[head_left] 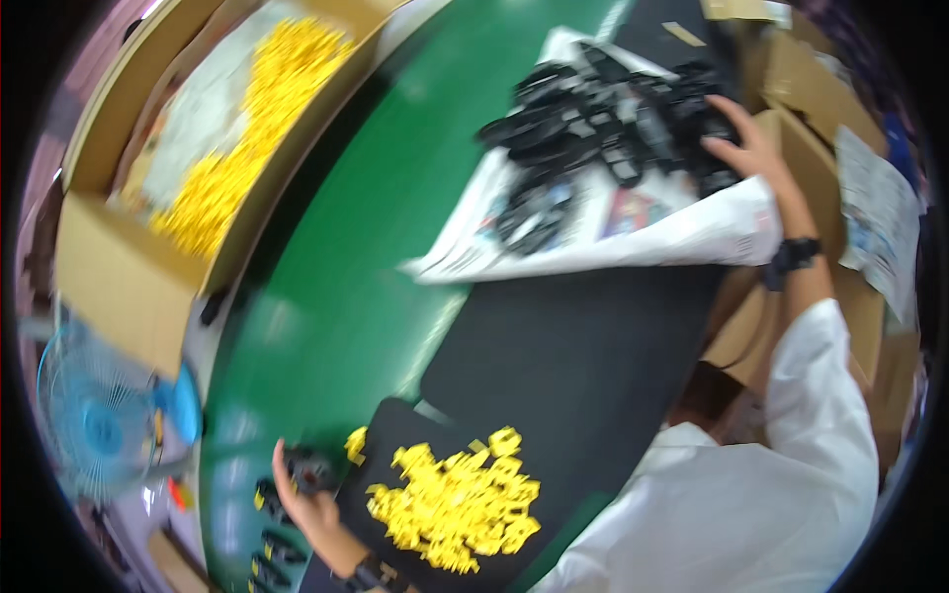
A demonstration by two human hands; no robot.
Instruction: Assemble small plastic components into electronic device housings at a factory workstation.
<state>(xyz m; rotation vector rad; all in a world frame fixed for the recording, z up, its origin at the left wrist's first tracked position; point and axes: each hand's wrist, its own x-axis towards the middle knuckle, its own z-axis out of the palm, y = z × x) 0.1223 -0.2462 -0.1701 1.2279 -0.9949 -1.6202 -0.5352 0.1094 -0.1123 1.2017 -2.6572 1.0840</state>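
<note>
My right hand point(756, 148) reaches to the right side of a heap of black plastic parts point(563, 114), its thumb and fingers apart at the pile. These parts lie on a sheet of printed paper point(633, 242) with a raised near edge. At the lower left, my left hand point(314, 514) has its fingers spread beside a black part point(311, 469) on the green surface; whether they touch it is unclear. Just right of that hand, a pile of small yellow pieces point(455, 504) covers part of a black mat. The picture is somewhat blurred.
A green work surface point(366, 227) runs beside the black mat point(563, 336). Several black parts with yellow bits point(282, 549) sit at lower left. A big cardboard box point(129, 282) holds many yellow pieces. A blue fan point(104, 425) stands left; open cartons point(811, 158) stand right.
</note>
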